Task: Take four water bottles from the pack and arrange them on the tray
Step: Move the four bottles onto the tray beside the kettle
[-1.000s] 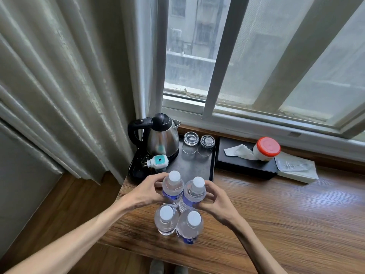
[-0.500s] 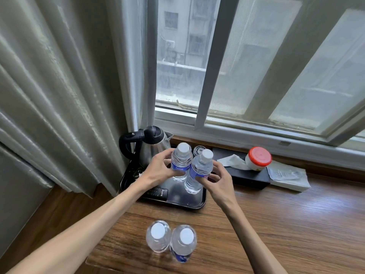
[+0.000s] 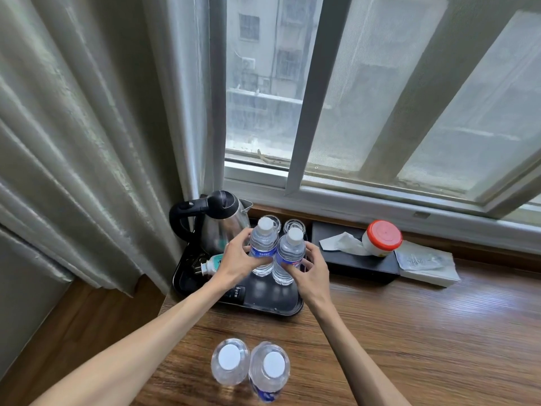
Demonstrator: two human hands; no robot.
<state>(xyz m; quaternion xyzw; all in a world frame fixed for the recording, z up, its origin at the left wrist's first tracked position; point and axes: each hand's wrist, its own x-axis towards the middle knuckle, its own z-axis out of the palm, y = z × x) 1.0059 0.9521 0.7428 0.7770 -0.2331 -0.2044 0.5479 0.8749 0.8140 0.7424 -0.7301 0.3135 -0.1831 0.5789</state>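
A: What was furthest left by the window?

B: A pale curtain [image 3: 87,142] hung down to the table's [image 3: 409,332] corner. Just right of it a steel kettle [image 3: 222,224] with a black handle stood at the back left of a black tray [image 3: 272,306]. A small white and teal plug [image 3: 212,263] lay on the tray in front of the kettle.

A: And the hands?

B: The left hand [image 3: 241,260] was wrapped around the left bottle [image 3: 263,249], fingers on its blue label. The right hand [image 3: 308,271] gripped the right bottle [image 3: 289,254] the same way. Both bottles were upright, side by side and touching, over the middle of the tray. I could not tell whether their bases were resting on it.

A: Anything behind them?

B: Two glasses [image 3: 294,225] stood at the tray's back edge, partly hidden by the bottle caps.

A: Where were the other bottles?

B: Two more bottles [image 3: 251,367] stood on the table near its front edge, touching each other, well apart from the tray.

A: And to the right?

B: A black tissue box [image 3: 351,262] sat just beside the tray, with a red-lidded white jar [image 3: 380,238] on top. A flat white packet [image 3: 427,266] lay against the box's right end.
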